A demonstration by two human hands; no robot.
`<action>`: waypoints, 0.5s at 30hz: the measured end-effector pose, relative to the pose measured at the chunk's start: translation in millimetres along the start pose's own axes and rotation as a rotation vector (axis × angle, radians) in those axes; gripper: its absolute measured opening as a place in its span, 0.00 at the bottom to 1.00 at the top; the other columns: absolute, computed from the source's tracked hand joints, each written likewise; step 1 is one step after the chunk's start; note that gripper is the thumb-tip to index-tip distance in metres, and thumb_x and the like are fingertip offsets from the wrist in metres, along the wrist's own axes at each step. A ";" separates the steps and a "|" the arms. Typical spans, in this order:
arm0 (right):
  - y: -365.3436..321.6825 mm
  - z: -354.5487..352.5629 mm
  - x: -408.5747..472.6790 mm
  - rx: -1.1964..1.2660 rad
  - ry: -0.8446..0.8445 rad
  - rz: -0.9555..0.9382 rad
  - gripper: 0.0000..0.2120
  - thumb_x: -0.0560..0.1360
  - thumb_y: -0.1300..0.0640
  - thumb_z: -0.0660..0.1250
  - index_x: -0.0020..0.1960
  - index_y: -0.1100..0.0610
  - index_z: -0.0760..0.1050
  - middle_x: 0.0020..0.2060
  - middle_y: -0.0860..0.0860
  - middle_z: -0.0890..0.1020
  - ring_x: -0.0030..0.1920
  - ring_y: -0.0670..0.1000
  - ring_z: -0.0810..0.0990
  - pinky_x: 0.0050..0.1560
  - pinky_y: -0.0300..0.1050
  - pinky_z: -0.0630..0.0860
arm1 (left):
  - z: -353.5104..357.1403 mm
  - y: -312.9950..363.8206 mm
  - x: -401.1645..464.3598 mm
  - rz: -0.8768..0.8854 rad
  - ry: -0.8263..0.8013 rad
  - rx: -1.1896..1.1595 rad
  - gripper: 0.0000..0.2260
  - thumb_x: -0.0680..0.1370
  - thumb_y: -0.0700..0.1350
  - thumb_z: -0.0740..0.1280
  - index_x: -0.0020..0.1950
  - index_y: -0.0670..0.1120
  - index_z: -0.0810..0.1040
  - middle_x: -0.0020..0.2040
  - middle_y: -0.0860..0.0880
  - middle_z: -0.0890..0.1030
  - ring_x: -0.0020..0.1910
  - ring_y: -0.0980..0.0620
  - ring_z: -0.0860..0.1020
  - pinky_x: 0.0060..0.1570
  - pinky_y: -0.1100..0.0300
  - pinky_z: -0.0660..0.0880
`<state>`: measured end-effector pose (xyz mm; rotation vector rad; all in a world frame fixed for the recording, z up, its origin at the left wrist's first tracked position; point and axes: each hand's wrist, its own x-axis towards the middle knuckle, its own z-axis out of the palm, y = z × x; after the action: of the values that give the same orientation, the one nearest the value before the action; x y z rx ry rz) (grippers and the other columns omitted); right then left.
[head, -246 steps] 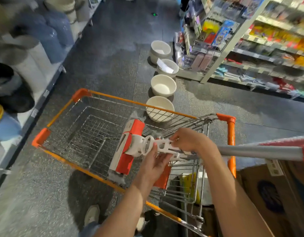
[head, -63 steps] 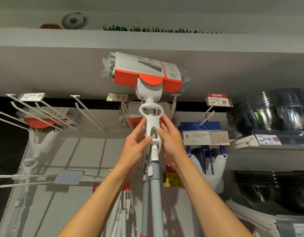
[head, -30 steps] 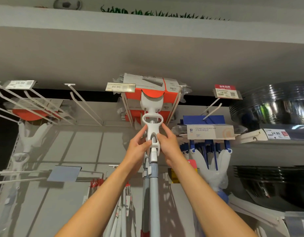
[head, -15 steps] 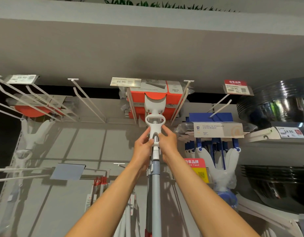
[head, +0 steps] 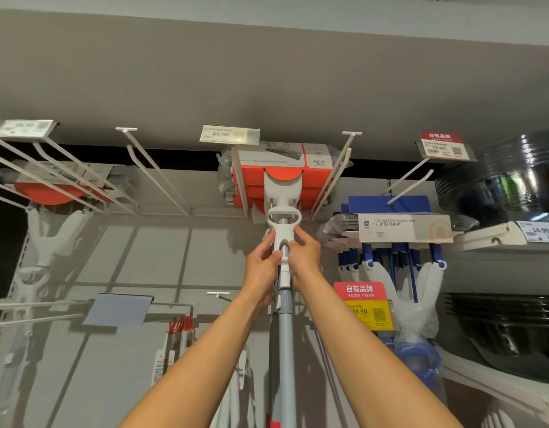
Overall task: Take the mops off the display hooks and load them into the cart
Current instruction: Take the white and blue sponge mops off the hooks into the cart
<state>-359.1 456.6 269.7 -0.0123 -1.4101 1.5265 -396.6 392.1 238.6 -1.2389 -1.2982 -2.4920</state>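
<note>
Big grey display wall [head: 162,261] fills most of the view, with a wide grey header panel [head: 267,81] running across the top. Off to the right there are stacks of dark shiny basins [head: 507,180] on shelves, kinda blurry.

Next down in size: the orange-and-white mop [head: 282,180] hanging dead center, head up top in its orange and grey sleeve, sitting between two white display hooks [head: 332,177], with at least one more of the same packaged heads behind it. Its grey pole [head: 286,350] runs straight down out of view. To the right is a bunch of blue sponge mops [head: 399,242] with a "foldable PVA sponge mop" label, white plastic bagging hanging below. Far left there's another orange mop [head: 51,186] tucked behind a row of bare hooks.

Both arms reach up. The left hand [head: 262,264] and right hand [head: 304,257] are each pinching the white plastic collar just under the oval loop, fingers curled on either side of it, thumbs toward the middle.

Small stuff: a 44.90 price tag [head: 229,135] above the mop, a red 19.90 tag [head: 441,145] to the right, and a red and yellow 19.90 sign [head: 364,305] lower down.
</note>
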 end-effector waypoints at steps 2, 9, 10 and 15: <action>3.4 2.3 1.0 0.017 0.014 0.005 0.22 0.80 0.69 0.61 0.71 0.55 0.75 0.59 0.52 0.82 0.56 0.56 0.83 0.60 0.56 0.80 | -1.5 -2.9 0.2 -0.003 0.005 -0.017 0.23 0.80 0.31 0.64 0.73 0.47 0.74 0.57 0.44 0.85 0.48 0.51 0.86 0.43 0.58 0.82; 25.3 2.7 -2.1 0.065 -0.002 -0.017 0.22 0.79 0.68 0.60 0.68 0.51 0.78 0.56 0.51 0.85 0.52 0.53 0.85 0.57 0.55 0.82 | -6.3 -21.6 -3.8 0.007 0.045 -0.056 0.19 0.82 0.32 0.62 0.71 0.44 0.75 0.55 0.46 0.85 0.50 0.51 0.85 0.46 0.60 0.81; 27.4 2.2 -4.1 0.081 -0.008 -0.023 0.22 0.79 0.68 0.59 0.67 0.51 0.78 0.55 0.51 0.85 0.52 0.53 0.85 0.57 0.55 0.82 | -7.0 -23.2 -4.4 0.014 0.045 -0.059 0.18 0.82 0.33 0.62 0.71 0.45 0.76 0.55 0.47 0.85 0.49 0.51 0.85 0.45 0.60 0.81; 44.9 -1.3 -8.3 0.140 -0.043 -0.036 0.21 0.79 0.67 0.61 0.64 0.50 0.81 0.54 0.51 0.86 0.54 0.53 0.85 0.59 0.56 0.81 | -11.1 -28.1 -8.1 0.049 0.032 -0.033 0.19 0.82 0.32 0.61 0.70 0.46 0.76 0.48 0.57 0.86 0.47 0.57 0.85 0.44 0.64 0.80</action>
<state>-382.8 461.1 231.0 0.1308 -1.3272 1.6004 -409.3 400.0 211.1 -1.2171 -1.2096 -2.4983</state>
